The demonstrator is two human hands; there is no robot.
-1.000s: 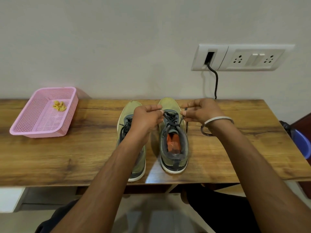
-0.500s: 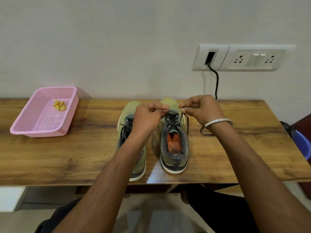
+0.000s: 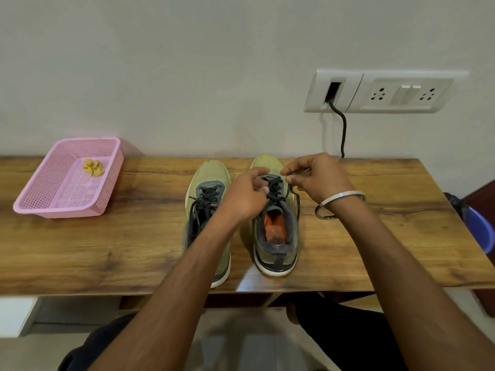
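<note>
One wooden bench (image 3: pixel 375 250) runs along the wall and carries two olive shoes side by side near its middle, toes toward the wall and heels toward the front edge. The right shoe (image 3: pixel 276 236) stands just beside the left shoe (image 3: pixel 207 183), with a narrow gap between them.

Both hands sit over the right shoe's laced front. The left hand (image 3: pixel 245 195) lies across the gap between the shoes, its fingers curled and pinching one end of the dark lace (image 3: pixel 296 202) by the upper eyelets. The right hand (image 3: pixel 318 178) is just past the shoe's right side. Its thumb and forefinger pinch the other end, which drops slack down that side. The hands are near each other but apart.

One pink basket (image 3: pixel 53 210) stands at the bench's back left corner. One white socket plate (image 3: pixel 383 93) is on the wall above the back right, with one black cable (image 3: pixel 343 129) hanging from it. One metal bangle (image 3: pixel 342 196) rings the right wrist. One small heap of yellow bits (image 3: pixel 93 167) lies in the basket. The right shoe's orange insole bears a mark too small to read.
</note>
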